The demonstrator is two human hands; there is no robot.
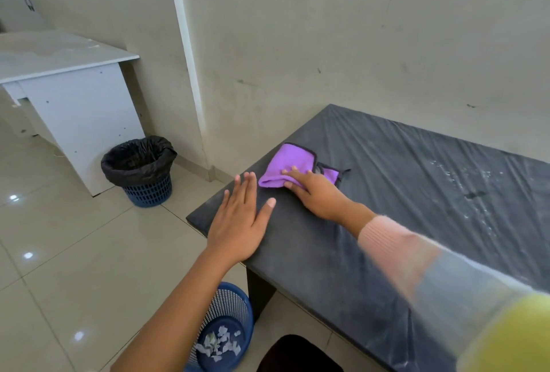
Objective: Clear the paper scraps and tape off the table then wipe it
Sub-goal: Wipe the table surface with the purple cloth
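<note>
Below the left hand [238, 220], the paper scraps [218, 345] lay in a blue basket [238, 306] on the floor, likely set there to catch sweepings. The left hand lay flat and released on the table [387, 223] corner, probably bracing. Just beyond it, the right hand [315, 193] pressed a purple cloth [285, 163] down with straightened fingers, gripping nothing, evidently wiping.

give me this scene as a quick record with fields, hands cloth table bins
left hand: flat on the table near its corner, fingers straight
right hand: presses the purple cloth onto the table
table: dark top, whitish marks toward the right
paper scraps: in the blue basket on the floor
second bin: black-lined, by the white desk
</note>
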